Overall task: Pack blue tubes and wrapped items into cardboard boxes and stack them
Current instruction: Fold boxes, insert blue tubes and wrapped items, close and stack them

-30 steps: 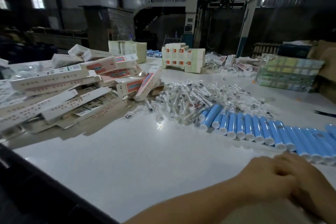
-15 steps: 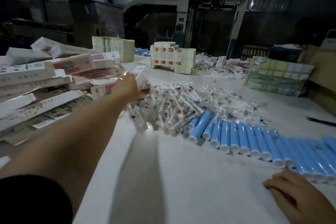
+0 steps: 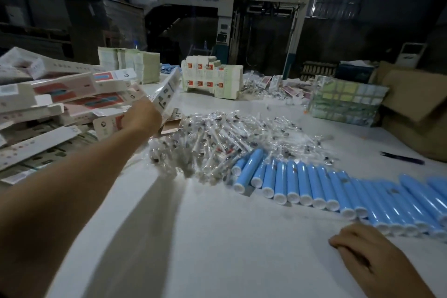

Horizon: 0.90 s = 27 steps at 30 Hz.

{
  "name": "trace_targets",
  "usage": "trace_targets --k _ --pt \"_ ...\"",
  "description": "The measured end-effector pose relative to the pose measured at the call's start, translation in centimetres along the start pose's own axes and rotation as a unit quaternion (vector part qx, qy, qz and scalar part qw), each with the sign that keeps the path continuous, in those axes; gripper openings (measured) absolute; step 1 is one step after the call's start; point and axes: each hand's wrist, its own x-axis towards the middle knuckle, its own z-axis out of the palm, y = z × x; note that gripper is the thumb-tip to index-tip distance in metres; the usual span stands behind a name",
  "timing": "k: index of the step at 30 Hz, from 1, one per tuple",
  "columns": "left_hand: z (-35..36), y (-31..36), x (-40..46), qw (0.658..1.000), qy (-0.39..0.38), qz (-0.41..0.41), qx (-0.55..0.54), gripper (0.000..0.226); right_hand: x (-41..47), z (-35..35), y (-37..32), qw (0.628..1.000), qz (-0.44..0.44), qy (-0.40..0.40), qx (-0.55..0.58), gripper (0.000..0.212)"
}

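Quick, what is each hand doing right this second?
Left hand: grips a carton, tilted up from the box pile.
Right hand: holds nothing, fingers loosely bent, resting on the table near the blue tubes.

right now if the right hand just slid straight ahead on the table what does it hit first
The right hand points toward the row of blue tubes; it would probably meet their white caps first, though depth is unclear.

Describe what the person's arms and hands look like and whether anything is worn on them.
Both hands are bare: no gloves, rings, watch or bands show. The left hand leads back along a long, bare forearm with no sleeve in this frame. The right hand shows only to the wrist, also uncovered; its fingernails are short.
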Motion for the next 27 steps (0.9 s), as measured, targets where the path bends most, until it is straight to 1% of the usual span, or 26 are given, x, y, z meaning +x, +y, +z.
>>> trace_targets --k 1,3,5,6,7,8,9,10,11,12,13,14,16,18,21,22,23,24,27 --pt "-0.5 1.0 -0.9 0.997 -0.041 0.017 -0.057 0.026 0.3 -0.3 -0.4 0.998 0.042 -0.023 0.036 0.025" --pt "-1.5 3.2 -3.9 0.978 -0.137 0.046 -0.153 0.026 0.1 -0.6 -0.6 0.994 0.092 -0.034 0.048 0.031" --pt "-1.9 5.0 -8.2 0.962 -0.211 0.082 -0.155 0.02 -0.1 -1.0 -1.0 0.986 0.132 -0.061 0.081 0.029" --pt "-1.9 5.7 -10.6 0.955 -0.241 0.105 -0.139 0.024 0.0 -1.4 -1.3 0.978 0.162 -0.072 0.111 0.027" --pt "-1.7 6.4 -13.0 0.944 -0.282 0.116 -0.13 0.028 0.1 -1.5 -1.3 0.963 0.202 -0.06 0.167 0.024" --pt "-1.5 7.0 -15.4 0.927 -0.33 0.117 -0.135 0.03 0.1 -1.7 -1.2 0.931 0.258 -0.035 0.256 0.023" --pt "-0.9 7.5 -17.5 0.911 -0.372 0.125 -0.13 0.032 0.3 -2.1 -1.0 0.882 0.311 0.002 0.353 0.026" --pt "-0.4 7.9 -19.4 0.896 -0.405 0.146 -0.105 0.033 0.4 -2.5 -0.7 0.825 0.356 0.032 0.437 0.032" --pt "0.3 8.2 -20.9 0.887 -0.422 0.172 -0.069 0.035 0.3 -2.9 -0.3 0.775 0.389 0.053 0.495 0.039" --pt "1.1 8.6 -22.2 0.879 -0.432 0.196 -0.042 0.036 0.2 -3.2 0.0 0.74 0.416 0.066 0.525 0.043" --pt "1.9 8.9 -23.0 0.874 -0.438 0.207 -0.034 0.037 0.1 -3.6 0.2 0.72 0.435 0.07 0.536 0.041" --pt "2.3 9.2 -23.8 0.871 -0.443 0.209 -0.042 0.037 -0.1 -3.9 -0.1 0.716 0.444 0.065 0.534 0.034" --pt "3.0 9.6 -24.4 0.869 -0.446 0.205 -0.062 0.039 -0.3 -4.0 -0.4 0.746 0.432 0.052 0.504 0.017" --pt "3.4 9.6 -24.6 0.867 -0.436 0.235 -0.053 0.039 -0.2 -3.8 -0.5 0.771 0.43 0.039 0.468 0.016" --pt "3.3 9.6 -25.2 0.856 -0.426 0.292 0.005 0.035 0.0 -3.5 -0.2 0.773 0.442 0.038 0.454 0.015" --pt "3.0 9.7 -25.6 0.854 -0.417 0.31 0.036 0.042 0.0 -3.3 -0.1 0.773 0.441 0.039 0.454 0.015" --pt "2.8 9.8 -26.0 0.852 -0.398 0.333 0.07 0.055 0.1 -3.2 0.0 0.774 0.44 0.04 0.453 0.015" --pt "2.6 10.1 -26.5 0.85 -0.368 0.363 0.106 0.067 0.1 -3.1 0.0 0.777 0.438 0.041 0.45 0.014" --pt "3.1 10.9 -28.2 0.842 -0.258 0.434 0.19 0.083 0.2 -3.1 -0.2 0.784 0.431 0.041 0.445 0.014"
